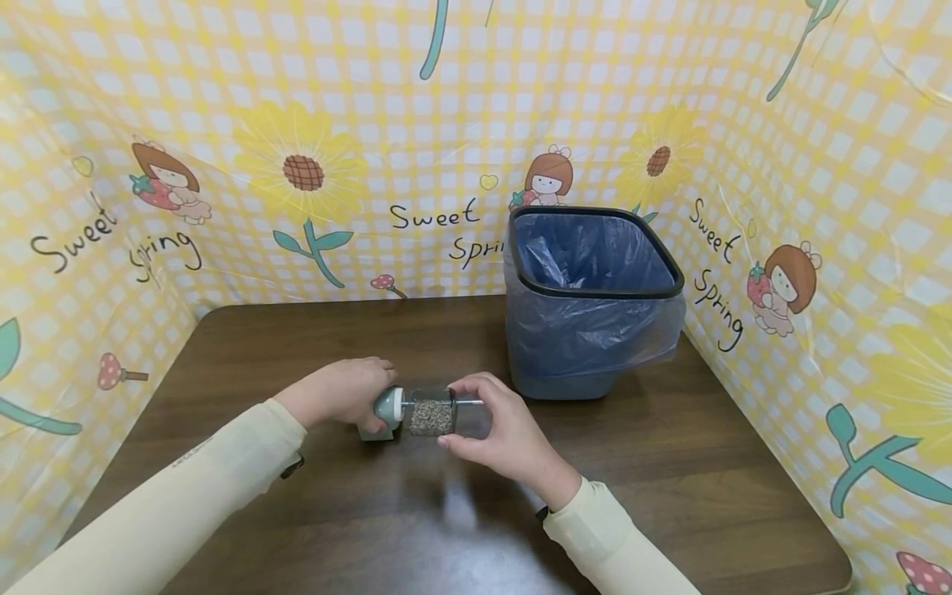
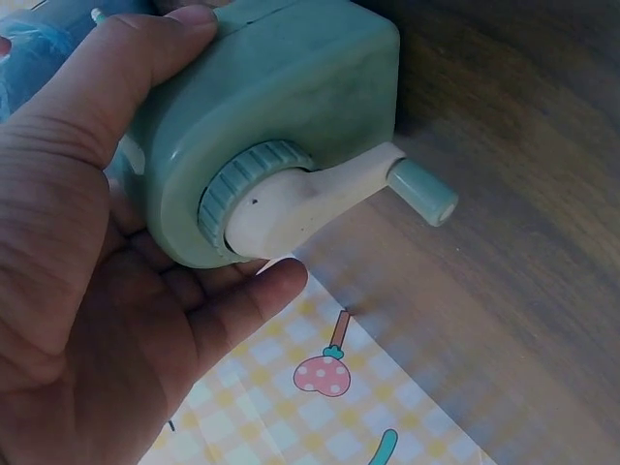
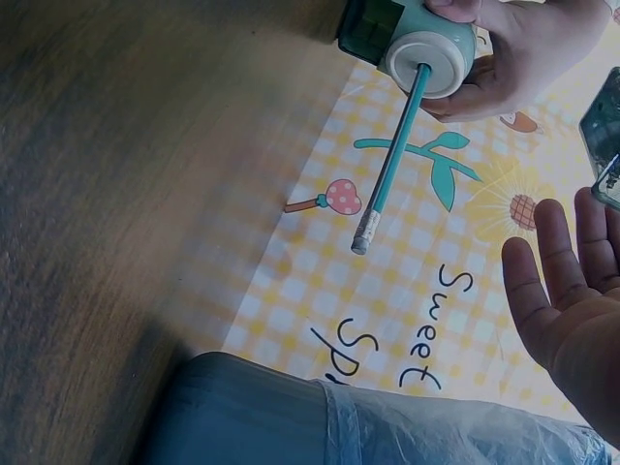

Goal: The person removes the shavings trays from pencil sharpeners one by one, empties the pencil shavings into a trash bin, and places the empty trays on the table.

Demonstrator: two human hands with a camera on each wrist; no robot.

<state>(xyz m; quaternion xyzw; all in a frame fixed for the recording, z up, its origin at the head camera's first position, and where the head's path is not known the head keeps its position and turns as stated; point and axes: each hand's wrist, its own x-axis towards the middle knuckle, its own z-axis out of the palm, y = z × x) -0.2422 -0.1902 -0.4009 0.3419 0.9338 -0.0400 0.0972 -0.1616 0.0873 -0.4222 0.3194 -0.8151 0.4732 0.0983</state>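
Note:
My left hand point(image 1: 344, 394) grips a green crank pencil sharpener point(image 2: 291, 87). Its white crank arm point(image 2: 325, 199) ends in a green knob. From the sharpener's white round front, a green pencil point(image 3: 395, 160) sticks out, its eraser end free. Thumb and fingertips of my right hand point(image 1: 509, 426) hold a clear shavings drawer point(image 1: 431, 416) containing grey-brown shavings. That drawer is apart from the sharpener, and the pencil passes near it in the head view. At the right edge of the right wrist view, only part of the drawer shows.
A bin point(image 1: 561, 387) with a black rim and a clear bluish liner point(image 1: 610, 326) stands at the back right of the brown wooden table point(image 1: 297, 339). Yellow checked cloth point(image 1: 431, 149) with printed flowers walls the table at the back and sides.

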